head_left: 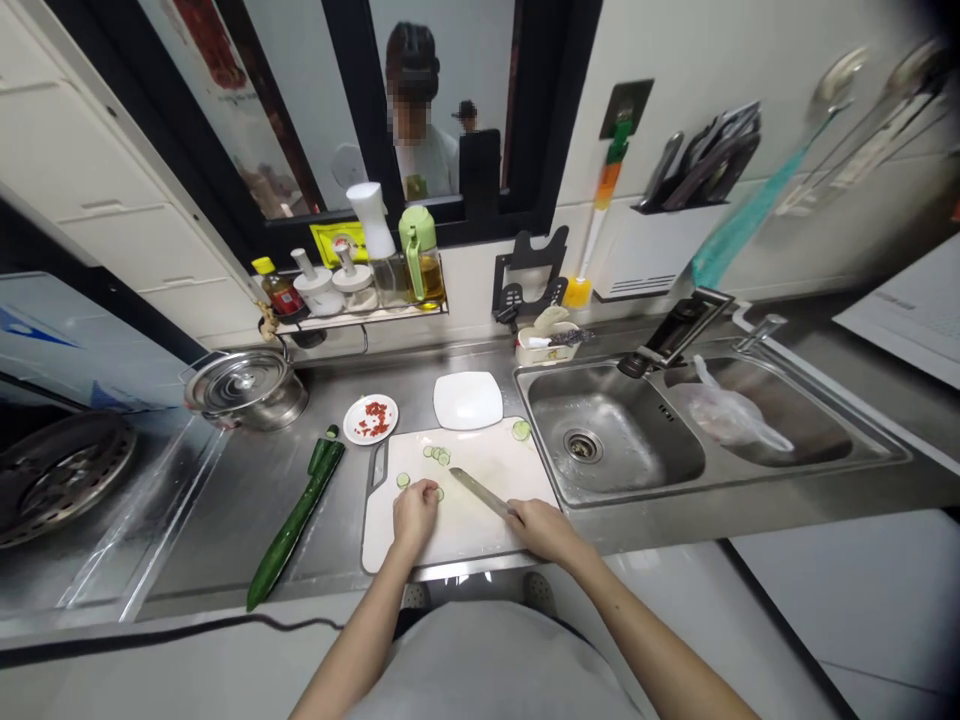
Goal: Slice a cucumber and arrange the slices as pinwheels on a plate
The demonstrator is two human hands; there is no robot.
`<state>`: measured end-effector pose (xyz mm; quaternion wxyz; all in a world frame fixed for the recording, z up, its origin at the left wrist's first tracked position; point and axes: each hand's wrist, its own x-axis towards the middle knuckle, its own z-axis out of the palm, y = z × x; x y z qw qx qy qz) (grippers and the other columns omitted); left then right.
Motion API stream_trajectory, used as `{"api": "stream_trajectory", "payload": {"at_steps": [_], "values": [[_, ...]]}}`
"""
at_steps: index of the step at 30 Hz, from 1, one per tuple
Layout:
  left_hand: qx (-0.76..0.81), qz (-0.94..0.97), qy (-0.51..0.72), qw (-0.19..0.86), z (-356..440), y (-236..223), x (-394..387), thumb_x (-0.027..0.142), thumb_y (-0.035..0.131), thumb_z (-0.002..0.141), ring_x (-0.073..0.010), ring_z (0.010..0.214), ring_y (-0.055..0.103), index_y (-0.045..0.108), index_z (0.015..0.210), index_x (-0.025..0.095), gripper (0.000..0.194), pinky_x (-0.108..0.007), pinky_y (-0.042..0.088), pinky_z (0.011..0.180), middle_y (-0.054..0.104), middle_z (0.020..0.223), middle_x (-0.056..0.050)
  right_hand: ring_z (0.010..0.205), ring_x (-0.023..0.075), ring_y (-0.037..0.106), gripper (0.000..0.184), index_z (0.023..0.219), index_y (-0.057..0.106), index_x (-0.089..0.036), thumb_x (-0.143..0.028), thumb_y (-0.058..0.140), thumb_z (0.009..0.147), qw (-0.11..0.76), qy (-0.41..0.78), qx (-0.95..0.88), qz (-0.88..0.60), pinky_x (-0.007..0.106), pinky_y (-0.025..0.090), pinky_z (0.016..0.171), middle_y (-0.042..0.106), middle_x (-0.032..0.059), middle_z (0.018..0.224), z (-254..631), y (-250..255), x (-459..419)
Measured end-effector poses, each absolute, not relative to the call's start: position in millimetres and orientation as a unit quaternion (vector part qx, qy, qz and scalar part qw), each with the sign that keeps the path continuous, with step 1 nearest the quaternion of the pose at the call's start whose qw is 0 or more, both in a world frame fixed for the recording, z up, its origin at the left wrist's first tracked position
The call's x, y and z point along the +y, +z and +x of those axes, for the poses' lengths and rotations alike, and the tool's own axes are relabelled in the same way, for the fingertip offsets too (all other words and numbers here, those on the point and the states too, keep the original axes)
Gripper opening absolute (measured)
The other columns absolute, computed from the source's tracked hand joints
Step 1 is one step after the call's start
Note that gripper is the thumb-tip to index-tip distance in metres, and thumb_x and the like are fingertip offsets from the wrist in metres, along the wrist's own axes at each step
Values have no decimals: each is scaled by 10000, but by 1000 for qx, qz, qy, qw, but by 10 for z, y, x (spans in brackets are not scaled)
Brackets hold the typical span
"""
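My right hand (541, 528) grips the handle of a kitchen knife (480, 490). Its blade points up and left over the white cutting board (487, 545). On the board's left half, my left hand (416, 510) is closed with its fingers curled together. What they hold, if anything, is hidden. A thin cucumber slice (440, 495) shows right beside those fingertips, and another slice (403, 480) lies just beyond the hand. Several overlapping cucumber slices (439, 456) lie further back. At the board's far right corner is a larger cucumber piece (520, 430).
Left of the board lie a long cucumber (296, 525) and a shorter piece (319, 455). Behind it stand a plate of chopped red bits (370, 436) and a white dish (469, 400). A lidded pot (247, 390) is at left, a double sink (544, 440) at right.
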<state>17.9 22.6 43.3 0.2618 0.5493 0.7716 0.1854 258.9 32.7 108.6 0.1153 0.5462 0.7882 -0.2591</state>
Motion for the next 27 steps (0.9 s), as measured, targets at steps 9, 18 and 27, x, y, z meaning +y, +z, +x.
{"api": "stream_trajectory", "payload": {"at_steps": [9, 18, 27], "values": [[787, 558, 131, 230, 78, 403, 107, 248, 553, 850, -226, 1065, 597, 684, 1114, 241, 295, -332, 405, 925, 695, 1095, -61, 966, 245, 649, 323, 1059, 649, -183, -296, 361, 965, 169, -230, 814, 506, 295, 400, 761, 701, 136, 1002, 2488, 1133, 187], [795, 550, 119, 227, 101, 403, 123, 264, 555, 859, -226, 1052, 596, 691, 1084, 261, 262, -348, 396, 913, 695, 1084, -55, 981, 256, 651, 309, 1087, 639, -177, -277, 372, 968, 178, -241, 814, 497, 314, 417, 779, 695, 148, 1025, 2376, 1129, 123], [796, 543, 123, 237, 103, 430, 124, 284, 547, 864, -231, 1040, 590, 693, 1059, 268, 244, -363, 379, 899, 694, 1060, -52, 979, 251, 651, 302, 1068, 642, -170, -267, 374, 967, 179, -246, 811, 501, 314, 425, 779, 694, 144, 1021, 2316, 1102, 95]]}}
